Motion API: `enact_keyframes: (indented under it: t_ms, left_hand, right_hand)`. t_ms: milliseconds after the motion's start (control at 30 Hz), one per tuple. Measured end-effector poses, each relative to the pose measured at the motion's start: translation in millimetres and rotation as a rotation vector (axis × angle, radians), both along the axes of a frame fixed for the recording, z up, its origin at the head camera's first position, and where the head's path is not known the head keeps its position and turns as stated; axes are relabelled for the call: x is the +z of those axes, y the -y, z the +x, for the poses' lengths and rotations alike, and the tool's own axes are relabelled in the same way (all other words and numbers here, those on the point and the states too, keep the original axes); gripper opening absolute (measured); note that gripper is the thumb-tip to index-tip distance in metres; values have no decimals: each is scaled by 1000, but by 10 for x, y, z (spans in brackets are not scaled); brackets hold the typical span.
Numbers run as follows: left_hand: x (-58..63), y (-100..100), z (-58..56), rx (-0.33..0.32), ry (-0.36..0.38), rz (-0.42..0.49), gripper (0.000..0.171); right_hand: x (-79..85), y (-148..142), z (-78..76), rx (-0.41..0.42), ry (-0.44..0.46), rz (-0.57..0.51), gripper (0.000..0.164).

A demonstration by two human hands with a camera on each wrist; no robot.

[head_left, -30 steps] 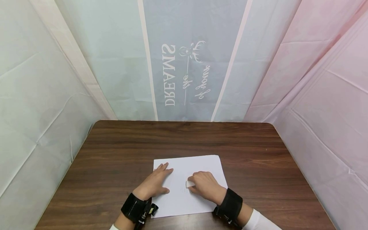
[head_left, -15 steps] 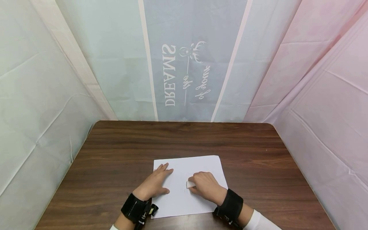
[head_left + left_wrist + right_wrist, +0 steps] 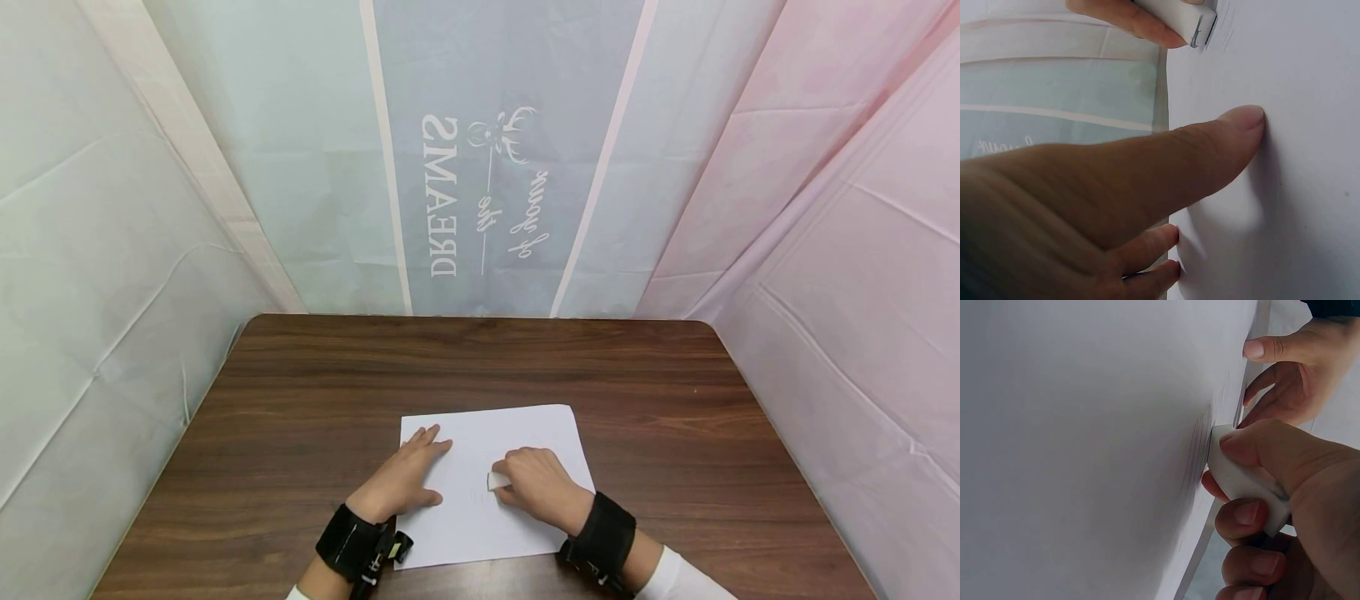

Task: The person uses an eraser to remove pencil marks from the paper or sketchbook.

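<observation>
A white sheet of paper (image 3: 498, 433) lies on the brown table. In the head view my left hand (image 3: 405, 477) rests on its left side, fingers and thumb spread and fairly straight. My right hand (image 3: 542, 486) pinches a white eraser (image 3: 497, 481) between thumb and curled fingers, near the middle of the sheet. The right wrist view shows the eraser (image 3: 1241, 481) with its end against the paper, beside faint pencil lines (image 3: 1194, 447). The left wrist view shows a dark smudged end on the eraser (image 3: 1179, 19). Its far part is hidden in the fingers.
The wood-grain table (image 3: 315, 375) extends around the sheet on all sides. Pale fabric hangs behind and at both sides, with a printed grey-blue panel (image 3: 502, 50) at the back. Black bands (image 3: 351, 542) with cameras sit on both wrists.
The right hand and its eraser have shifted very slightly to the right. The left hand and the paper stay where they were.
</observation>
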State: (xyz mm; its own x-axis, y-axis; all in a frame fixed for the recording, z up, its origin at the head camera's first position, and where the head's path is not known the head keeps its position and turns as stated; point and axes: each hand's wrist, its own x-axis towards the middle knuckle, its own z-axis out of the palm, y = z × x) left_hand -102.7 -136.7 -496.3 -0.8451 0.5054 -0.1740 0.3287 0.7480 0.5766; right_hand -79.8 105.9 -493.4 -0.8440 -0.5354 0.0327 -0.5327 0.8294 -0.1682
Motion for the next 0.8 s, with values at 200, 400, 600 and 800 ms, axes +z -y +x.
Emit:
enact_keyframes:
  t_ms: [200, 400, 600, 800]
  left_hand:
    - [9, 1, 1, 2, 1, 1, 75]
    - [8, 1, -3, 6, -4, 0, 75]
    - [-3, 5, 5, 5, -10, -3, 75]
    - [-8, 8, -1, 4, -10, -5, 75]
  right_hand:
    - [5, -5, -4, 5, -1, 2, 10]
    - [30, -5, -4, 3, 11, 2, 10]
    - [25, -15, 2, 2, -3, -1, 10]
    - [23, -23, 9, 2, -19, 1, 10]
